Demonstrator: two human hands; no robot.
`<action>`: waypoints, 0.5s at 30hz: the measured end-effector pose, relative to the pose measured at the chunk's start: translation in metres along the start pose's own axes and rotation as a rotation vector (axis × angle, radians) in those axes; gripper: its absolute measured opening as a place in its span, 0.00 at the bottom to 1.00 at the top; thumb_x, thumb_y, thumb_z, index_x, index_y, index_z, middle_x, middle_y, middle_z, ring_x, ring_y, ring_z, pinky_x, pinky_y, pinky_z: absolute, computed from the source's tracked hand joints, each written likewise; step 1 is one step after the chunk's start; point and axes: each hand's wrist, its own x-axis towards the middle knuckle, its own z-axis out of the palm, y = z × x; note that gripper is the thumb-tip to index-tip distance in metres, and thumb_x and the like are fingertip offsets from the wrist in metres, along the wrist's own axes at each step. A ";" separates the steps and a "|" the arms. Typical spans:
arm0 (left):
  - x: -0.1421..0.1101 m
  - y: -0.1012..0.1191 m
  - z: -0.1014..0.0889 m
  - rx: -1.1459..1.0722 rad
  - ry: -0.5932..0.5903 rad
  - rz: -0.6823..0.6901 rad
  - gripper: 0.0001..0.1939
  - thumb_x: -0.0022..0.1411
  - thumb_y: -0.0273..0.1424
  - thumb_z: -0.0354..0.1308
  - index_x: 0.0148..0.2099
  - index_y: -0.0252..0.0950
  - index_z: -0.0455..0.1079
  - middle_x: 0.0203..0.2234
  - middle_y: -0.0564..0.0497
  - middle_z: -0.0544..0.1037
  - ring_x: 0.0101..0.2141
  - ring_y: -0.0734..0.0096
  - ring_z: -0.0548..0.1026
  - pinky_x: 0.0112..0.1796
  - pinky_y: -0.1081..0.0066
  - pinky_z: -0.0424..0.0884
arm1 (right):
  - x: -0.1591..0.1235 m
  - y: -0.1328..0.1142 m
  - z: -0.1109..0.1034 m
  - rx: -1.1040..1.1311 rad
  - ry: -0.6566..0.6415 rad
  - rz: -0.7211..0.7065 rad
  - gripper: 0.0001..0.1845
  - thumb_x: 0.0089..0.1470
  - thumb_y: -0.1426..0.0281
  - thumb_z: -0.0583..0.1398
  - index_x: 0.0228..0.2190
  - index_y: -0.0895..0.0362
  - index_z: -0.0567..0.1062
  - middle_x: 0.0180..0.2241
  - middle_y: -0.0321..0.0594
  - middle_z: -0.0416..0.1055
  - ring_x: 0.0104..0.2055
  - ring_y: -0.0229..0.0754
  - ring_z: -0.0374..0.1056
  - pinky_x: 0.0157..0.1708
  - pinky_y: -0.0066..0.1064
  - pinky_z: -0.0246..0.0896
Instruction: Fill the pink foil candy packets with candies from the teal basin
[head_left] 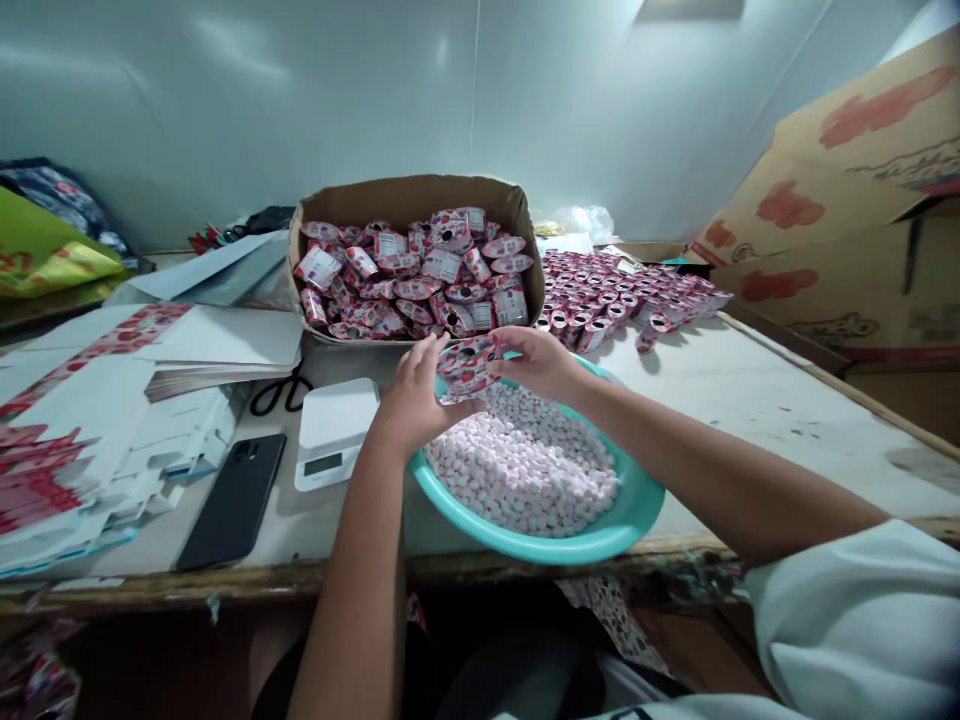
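Red-printed carton points roughly sideways, long axis left to right, held between both hands.

The basin stands at the front edge of the table, with pellets in it. Above its rear left part, a small packet sits between the left hand and the right hand. Behind the basin and somewhat left is a carton, holding many more packets. Behind the basin to the right, other packets are massed on the table. Just left of the basin lies a scale, then, farther left of it, a phone. Well right of the basin stands a large box
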 end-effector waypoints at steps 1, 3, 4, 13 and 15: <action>-0.001 0.001 -0.001 -0.034 0.001 0.021 0.40 0.56 0.47 0.65 0.66 0.39 0.58 0.63 0.40 0.65 0.62 0.51 0.64 0.60 0.57 0.63 | -0.001 -0.001 0.003 0.037 -0.030 -0.008 0.17 0.48 0.59 0.65 0.36 0.57 0.74 0.34 0.40 0.73 0.37 0.43 0.69 0.37 0.34 0.67; -0.002 0.003 -0.002 -0.063 0.000 0.006 0.29 0.59 0.43 0.63 0.60 0.39 0.65 0.52 0.43 0.76 0.52 0.55 0.75 0.53 0.60 0.71 | -0.002 0.000 0.008 0.088 -0.085 -0.005 0.17 0.48 0.60 0.65 0.37 0.57 0.73 0.36 0.42 0.75 0.39 0.43 0.71 0.39 0.35 0.68; -0.003 0.004 -0.002 -0.056 0.000 -0.023 0.27 0.59 0.41 0.64 0.59 0.40 0.67 0.48 0.44 0.79 0.48 0.56 0.77 0.49 0.61 0.72 | -0.003 0.001 0.009 0.093 -0.109 -0.001 0.17 0.48 0.60 0.65 0.37 0.57 0.72 0.37 0.42 0.75 0.40 0.44 0.71 0.40 0.35 0.69; -0.005 0.008 -0.002 -0.047 0.010 0.040 0.26 0.59 0.29 0.63 0.59 0.43 0.68 0.53 0.50 0.78 0.51 0.59 0.76 0.52 0.65 0.72 | -0.003 0.011 0.012 -0.229 -0.297 -0.065 0.23 0.50 0.67 0.65 0.48 0.56 0.69 0.45 0.44 0.76 0.45 0.47 0.72 0.42 0.35 0.69; -0.007 0.008 -0.003 -0.076 0.107 0.053 0.26 0.60 0.30 0.62 0.61 0.41 0.66 0.56 0.48 0.75 0.54 0.59 0.74 0.55 0.65 0.70 | -0.004 0.012 0.011 -0.302 -0.334 0.002 0.25 0.52 0.69 0.64 0.52 0.57 0.68 0.49 0.45 0.75 0.49 0.48 0.72 0.46 0.36 0.69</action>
